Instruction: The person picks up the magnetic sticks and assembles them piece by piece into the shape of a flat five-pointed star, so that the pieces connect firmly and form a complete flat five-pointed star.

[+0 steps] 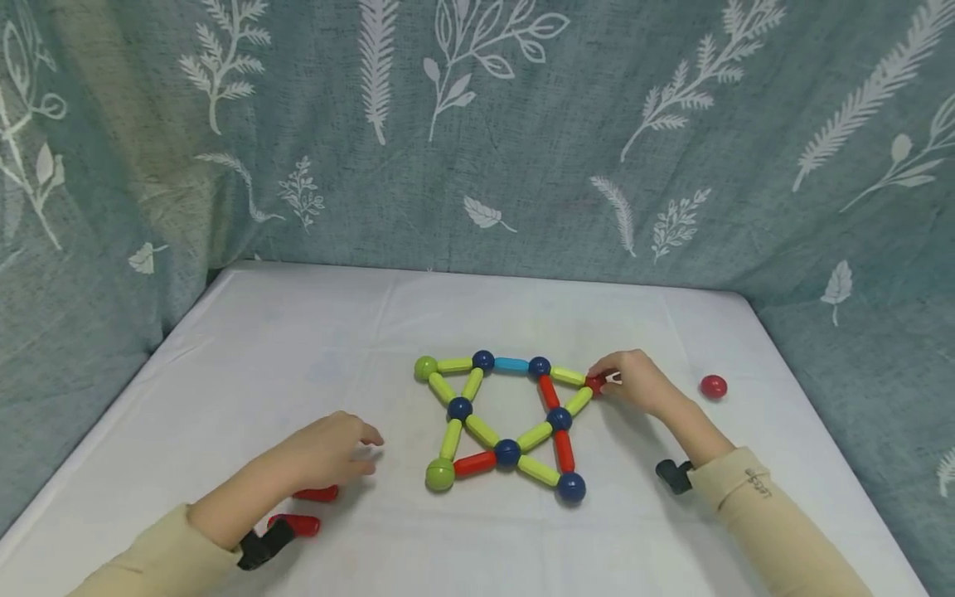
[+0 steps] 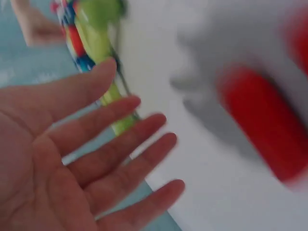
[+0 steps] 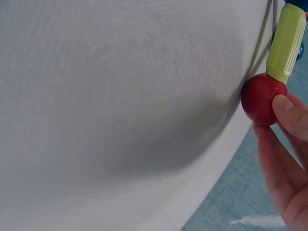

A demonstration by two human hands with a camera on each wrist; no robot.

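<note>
My right hand (image 1: 640, 383) pinches a red ball (image 3: 262, 98) between thumb and fingers at the right tip of a flat star-like frame of rods and balls. A yellow-green rod (image 3: 286, 42) meets that ball in the right wrist view. The frame joins yellow-green rods, red rods (image 1: 473, 464) and one light blue rod (image 1: 511, 365) through dark blue balls (image 1: 507, 453) and two green balls (image 1: 440, 474). My left hand (image 1: 332, 452) hovers left of the frame with fingers spread, holding nothing. Two red rods (image 1: 297, 525) lie below it, blurred in the left wrist view.
A loose red ball (image 1: 713, 386) lies on the white tabletop (image 1: 642, 539), right of my right hand. A teal leaf-patterned cloth (image 1: 477, 166) hangs behind the table. Dark straps with cameras (image 1: 674, 477) sit at both wrists.
</note>
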